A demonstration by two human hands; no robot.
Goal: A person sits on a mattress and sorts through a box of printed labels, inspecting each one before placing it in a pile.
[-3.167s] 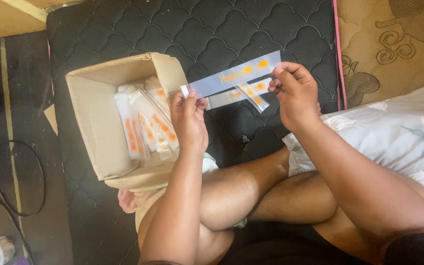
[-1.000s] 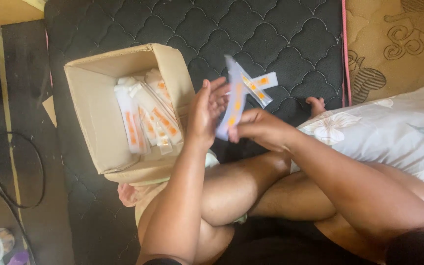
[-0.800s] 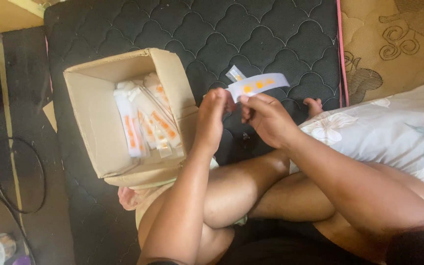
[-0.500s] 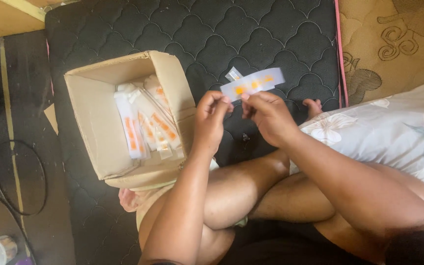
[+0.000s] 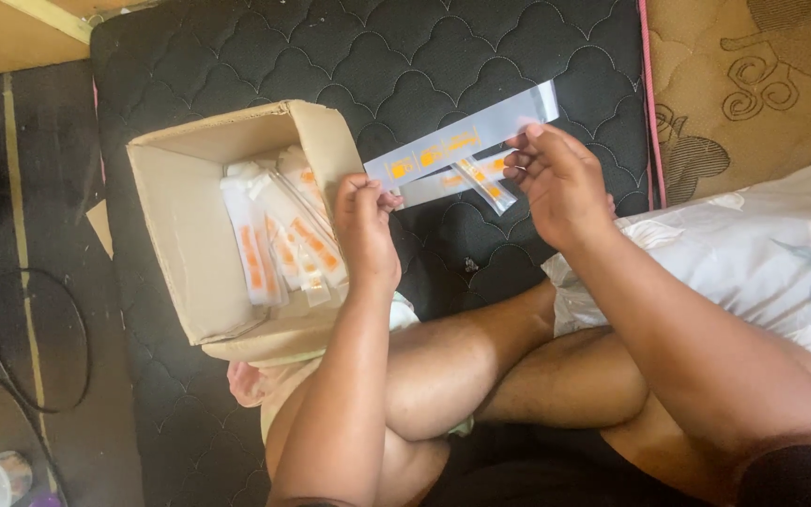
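Here, much is cut off or blurred: the person's body runs off the bottom edge, the white cloth (image 5: 762, 263) at right runs past the frame, and a pale clutter in the lower left corner is too blurred to name. The near wall of the box (image 5: 199, 272) hides the lower ends of the packets (image 5: 279, 235) stacked inside, and the left arm covers the box's right flap. The print on the sleeve (image 5: 466, 141) shows only as orange marks. A second clear strip (image 5: 481, 180) lies under it, partly hidden by the right fingers, so its far end cannot be made out. The sleeve, a long clear strip, hangs in the upper middle of the frame above the dark quilted mattress (image 5: 405, 66), tilted so its right end is higher. The left hand (image 5: 366, 230) pinches its lower left end between thumb and fingertips, just right of the box. The right hand (image 5: 560, 183) sits below the sleeve's upper right part, fingers loosely curled, the fingertips touching the sleeve's lower edge and the strip; whether they truly grip it I cannot tell. The crossed legs lie below both hands. A black cable (image 5: 39, 357) loops on the floor at left.
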